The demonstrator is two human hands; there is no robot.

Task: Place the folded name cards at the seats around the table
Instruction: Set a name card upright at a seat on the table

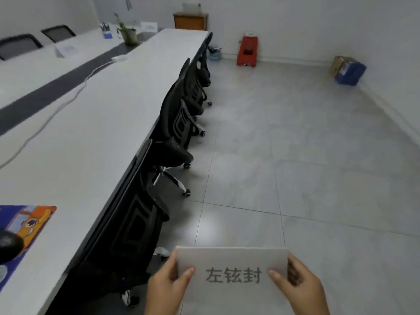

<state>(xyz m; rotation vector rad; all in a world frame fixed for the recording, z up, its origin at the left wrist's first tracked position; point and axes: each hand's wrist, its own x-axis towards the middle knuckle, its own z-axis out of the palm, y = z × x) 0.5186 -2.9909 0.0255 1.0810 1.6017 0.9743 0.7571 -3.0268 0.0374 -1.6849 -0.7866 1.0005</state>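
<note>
Both hands, left hand (pixel 167 284) and right hand (pixel 297 285), pinch one name card (pixel 231 264) by its side edges, above the floor, beside the table (pixel 95 123). Risk: tight pinching flattens the fold; card then won't stand at the seat.

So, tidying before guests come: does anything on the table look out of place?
A white cable trails loose along the table on this side, where no card stands yet. Nothing looks spilled or damaged.

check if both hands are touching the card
Touching: in the head view the left hand and right hand pinch opposite edges of the card, thumbs on its face.
</note>
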